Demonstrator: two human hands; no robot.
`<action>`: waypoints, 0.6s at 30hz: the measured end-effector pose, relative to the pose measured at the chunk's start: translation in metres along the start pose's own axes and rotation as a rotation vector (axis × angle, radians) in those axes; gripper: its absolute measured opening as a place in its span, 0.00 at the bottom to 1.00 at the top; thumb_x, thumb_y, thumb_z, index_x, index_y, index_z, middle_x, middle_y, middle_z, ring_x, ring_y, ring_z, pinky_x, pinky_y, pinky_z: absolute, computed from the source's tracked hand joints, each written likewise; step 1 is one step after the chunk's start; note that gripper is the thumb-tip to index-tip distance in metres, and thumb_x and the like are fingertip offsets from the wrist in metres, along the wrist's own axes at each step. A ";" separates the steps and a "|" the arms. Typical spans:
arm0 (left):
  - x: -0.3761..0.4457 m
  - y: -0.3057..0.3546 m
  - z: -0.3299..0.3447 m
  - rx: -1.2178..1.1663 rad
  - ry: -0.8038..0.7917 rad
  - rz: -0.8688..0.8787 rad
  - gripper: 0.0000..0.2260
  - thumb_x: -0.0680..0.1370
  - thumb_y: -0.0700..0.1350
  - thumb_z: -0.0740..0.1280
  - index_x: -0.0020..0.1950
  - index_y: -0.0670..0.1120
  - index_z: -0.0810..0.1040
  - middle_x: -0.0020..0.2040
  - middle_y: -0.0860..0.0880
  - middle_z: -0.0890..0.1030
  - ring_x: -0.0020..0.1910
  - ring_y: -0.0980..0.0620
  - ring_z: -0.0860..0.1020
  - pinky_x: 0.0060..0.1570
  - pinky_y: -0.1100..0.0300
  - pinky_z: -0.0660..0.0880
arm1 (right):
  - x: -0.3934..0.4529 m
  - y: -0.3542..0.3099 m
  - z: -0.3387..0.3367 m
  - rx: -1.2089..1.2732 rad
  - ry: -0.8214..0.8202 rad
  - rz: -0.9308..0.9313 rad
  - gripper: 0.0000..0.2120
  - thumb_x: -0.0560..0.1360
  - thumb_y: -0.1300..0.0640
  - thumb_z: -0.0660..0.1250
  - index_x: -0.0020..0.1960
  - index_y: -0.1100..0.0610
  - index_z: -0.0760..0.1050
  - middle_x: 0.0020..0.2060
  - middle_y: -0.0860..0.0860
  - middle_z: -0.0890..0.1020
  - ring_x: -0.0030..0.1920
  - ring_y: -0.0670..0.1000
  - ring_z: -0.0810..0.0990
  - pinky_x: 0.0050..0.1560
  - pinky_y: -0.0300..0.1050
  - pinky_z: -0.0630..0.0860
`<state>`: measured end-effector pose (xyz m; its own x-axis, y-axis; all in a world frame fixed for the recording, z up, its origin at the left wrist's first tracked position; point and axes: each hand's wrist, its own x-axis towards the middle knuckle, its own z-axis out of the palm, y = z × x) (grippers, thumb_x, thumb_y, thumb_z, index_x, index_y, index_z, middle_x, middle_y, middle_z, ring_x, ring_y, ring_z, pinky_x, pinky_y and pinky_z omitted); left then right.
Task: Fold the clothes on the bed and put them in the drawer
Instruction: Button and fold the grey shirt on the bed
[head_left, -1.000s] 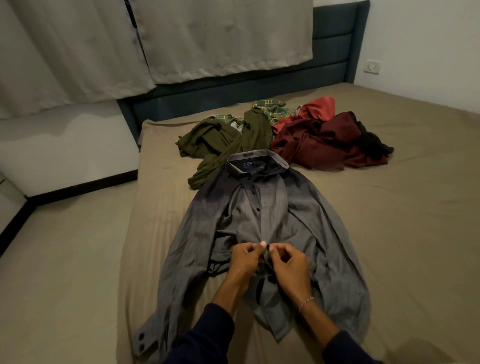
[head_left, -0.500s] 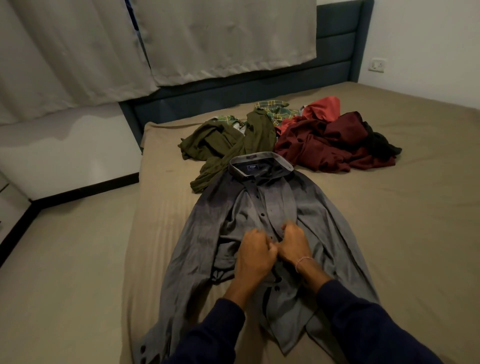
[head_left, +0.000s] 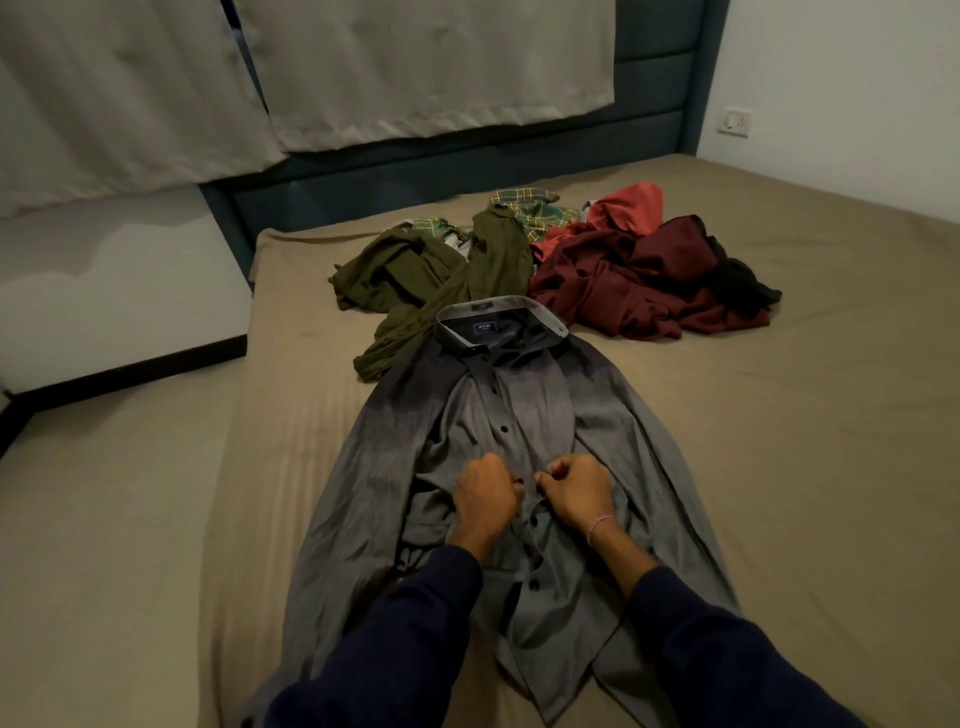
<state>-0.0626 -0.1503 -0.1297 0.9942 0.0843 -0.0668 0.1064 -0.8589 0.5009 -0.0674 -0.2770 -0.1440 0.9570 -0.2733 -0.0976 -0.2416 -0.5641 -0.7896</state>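
Observation:
A grey button-up shirt (head_left: 519, 415) lies face up on the bed (head_left: 805, 441), collar away from me, sleeves spread to both sides. My left hand (head_left: 485, 496) and my right hand (head_left: 574, 491) sit side by side at the shirt's middle, fingers curled, each pinching an edge of the button placket. Several dark buttons show above and below my hands. Beyond the collar lies a heap of unfolded clothes: an olive green garment (head_left: 415, 270), a dark red garment (head_left: 623, 280), a brighter red one (head_left: 631, 205), a plaid shirt (head_left: 530, 202) and something black (head_left: 743, 280).
A dark blue padded headboard (head_left: 467, 166) stands behind the bed, partly covered by pale curtains (head_left: 415, 67). The floor (head_left: 114, 519) runs along the bed's left side. A wall socket (head_left: 734, 121) sits at the far right. No drawer is in view.
My hands have moved up the shirt front, from lower down the placket to its middle, and now sit slightly apart. The view has shifted closer to the shirt.

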 end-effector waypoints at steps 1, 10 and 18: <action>0.000 -0.001 0.000 -0.016 0.000 -0.016 0.08 0.76 0.49 0.73 0.47 0.45 0.84 0.47 0.45 0.85 0.51 0.45 0.82 0.46 0.55 0.77 | 0.001 0.000 -0.001 0.032 -0.006 0.017 0.12 0.75 0.58 0.73 0.37 0.63 0.82 0.33 0.56 0.83 0.34 0.49 0.80 0.36 0.34 0.72; -0.001 -0.002 -0.007 -0.372 -0.025 -0.161 0.09 0.74 0.46 0.74 0.34 0.51 0.81 0.33 0.51 0.84 0.32 0.54 0.82 0.35 0.58 0.81 | -0.004 0.001 -0.007 0.280 -0.029 0.078 0.08 0.72 0.56 0.78 0.39 0.60 0.83 0.33 0.52 0.85 0.35 0.49 0.82 0.40 0.44 0.80; -0.008 -0.001 -0.031 -0.599 -0.034 -0.080 0.09 0.75 0.42 0.73 0.35 0.48 0.84 0.32 0.44 0.84 0.32 0.45 0.83 0.34 0.47 0.82 | -0.028 -0.014 -0.015 0.319 0.036 -0.091 0.06 0.76 0.56 0.73 0.40 0.52 0.82 0.35 0.46 0.84 0.38 0.44 0.83 0.41 0.38 0.79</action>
<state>-0.0698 -0.1343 -0.1025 0.9827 0.1122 -0.1473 0.1811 -0.4154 0.8914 -0.0934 -0.2728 -0.1215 0.9646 -0.2635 -0.0015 -0.0878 -0.3161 -0.9447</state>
